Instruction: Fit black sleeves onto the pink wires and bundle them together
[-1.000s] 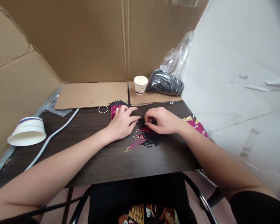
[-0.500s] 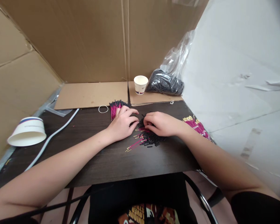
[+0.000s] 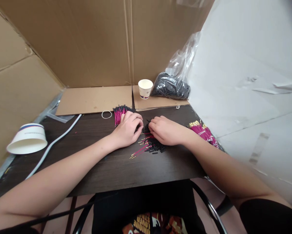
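Observation:
My left hand (image 3: 129, 129) is closed, thumb and fingertips drawn together, beside a bundle of pink wires with black sleeved ends (image 3: 118, 115). What it pinches is hidden. Just across a small gap, my right hand (image 3: 163, 130) is curled with its fingertips down at a pile of short black tubes (image 3: 156, 146); whatever is between those fingers cannot be made out. Several loose pink wires with gold tips (image 3: 139, 151) lie against the pile, their tips pointing left.
A tied bundle of gold-tipped pink wires (image 3: 202, 131) lies by the right wall. At the back stand a paper cup (image 3: 145, 89) and a clear bag of black tubes (image 3: 171, 87). On the left are a tipped paper cup (image 3: 27, 139), a grey cable (image 3: 54, 143) and a rubber band (image 3: 106, 114).
My left hand's fingers have closed from a spread position to a pinch. My right hand stays over the black tubes, with its fingers slightly shifted.

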The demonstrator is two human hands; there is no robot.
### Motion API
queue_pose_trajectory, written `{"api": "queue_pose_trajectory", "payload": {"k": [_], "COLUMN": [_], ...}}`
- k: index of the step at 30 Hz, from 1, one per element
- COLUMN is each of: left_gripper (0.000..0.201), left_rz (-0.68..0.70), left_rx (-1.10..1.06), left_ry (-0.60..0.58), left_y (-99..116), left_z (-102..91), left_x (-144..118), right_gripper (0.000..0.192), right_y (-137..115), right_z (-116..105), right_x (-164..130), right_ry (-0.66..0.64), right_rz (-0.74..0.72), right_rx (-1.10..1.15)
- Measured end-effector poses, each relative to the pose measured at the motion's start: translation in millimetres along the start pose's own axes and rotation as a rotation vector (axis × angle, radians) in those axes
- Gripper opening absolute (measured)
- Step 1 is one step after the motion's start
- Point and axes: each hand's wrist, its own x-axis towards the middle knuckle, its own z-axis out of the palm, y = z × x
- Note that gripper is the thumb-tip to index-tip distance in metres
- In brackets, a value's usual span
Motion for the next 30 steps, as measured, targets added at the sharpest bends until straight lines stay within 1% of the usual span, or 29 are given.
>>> {"api": "queue_pose_trajectory", "payload": {"k": [3, 6, 11, 14, 18, 20, 23, 25, 27, 30], "left_gripper": [0.011, 0.014, 0.013, 0.012, 0.013, 0.014, 0.014, 0.014, 0.014, 0.014], "left_rz": [-0.014, -0.050, -0.122, -0.146, -0.144, -0.137, -0.138, -0.147, -0.157, -0.159], "left_rx": [-0.024, -0.046, -0.082, -0.102, -0.120, -0.126, -0.131, -0.133, -0.134, -0.130], "left_ry": [0.032, 0.067, 0.149, 0.179, 0.204, 0.213, 0.223, 0.216, 0.203, 0.193], "left_y": [0, -1, -3, -3, -2, -1, -1, -1, 0, 0], "left_z": [0.2, 2.0, 4.7, 4.0, 2.8, 2.8, 2.8, 2.5, 2.0, 1.6], "left_x": [0, -1, -2, -2, -1, 0, 0, 0, -1, -1], "right_gripper": [0.020, 0.020, 0.016, 0.018, 0.025, 0.026, 0.023, 0.021, 0.019, 0.020], "right_y": [1, 2, 6, 10, 15, 16, 14, 13, 12, 12], "right_z": [-2, -8, -17, -18, -15, -13, -12, -11, -10, -9], "right_x": [-1, -3, -5, -5, -4, -4, -3, -3, -2, -2], "right_ry": [0.005, 0.047, 0.118, 0.204, 0.276, 0.340, 0.490, 0.565, 0.596, 0.598], "right_rz": [-0.011, -0.013, 0.006, -0.020, -0.048, -0.050, 0.013, 0.064, 0.082, 0.061], "right_rx": [0.009, 0.085, 0.364, 0.481, 0.427, 0.416, 0.410, 0.395, 0.381, 0.367]}}
